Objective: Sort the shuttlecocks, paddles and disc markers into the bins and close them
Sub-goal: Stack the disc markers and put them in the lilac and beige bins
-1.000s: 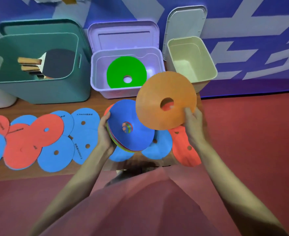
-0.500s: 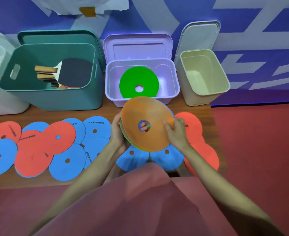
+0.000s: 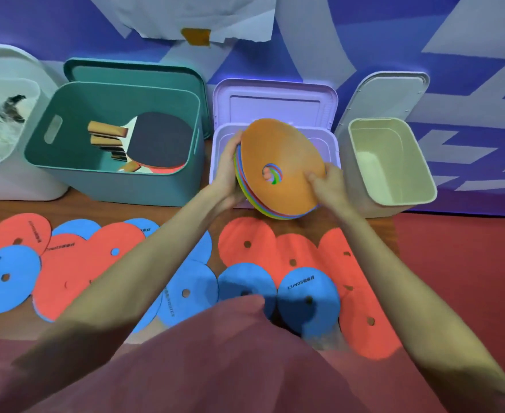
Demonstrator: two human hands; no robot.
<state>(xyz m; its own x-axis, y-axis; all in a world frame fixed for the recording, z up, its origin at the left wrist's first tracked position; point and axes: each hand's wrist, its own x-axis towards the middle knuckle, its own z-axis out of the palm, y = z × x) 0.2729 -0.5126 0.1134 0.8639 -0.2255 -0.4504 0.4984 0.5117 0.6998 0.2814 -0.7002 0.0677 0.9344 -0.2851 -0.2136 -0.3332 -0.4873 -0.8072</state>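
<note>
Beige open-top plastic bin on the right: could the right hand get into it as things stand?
Probably not yet. The beige open-top plastic bin stands open, lid tipped back, just beside the right hand, but that hand grips the orange-topped stack of disc markers together with the left hand.

This looks like a sports hall or club storeroom. A red sports floor (image 3: 459, 278) lies beside the brown wooden surface (image 3: 373, 228), which stands against a blue-and-white printed banner wall (image 3: 379, 34). On that surface, open plastic storage bins hold gear: the teal bin (image 3: 111, 180) contains table-tennis paddles (image 3: 153, 144).
</note>
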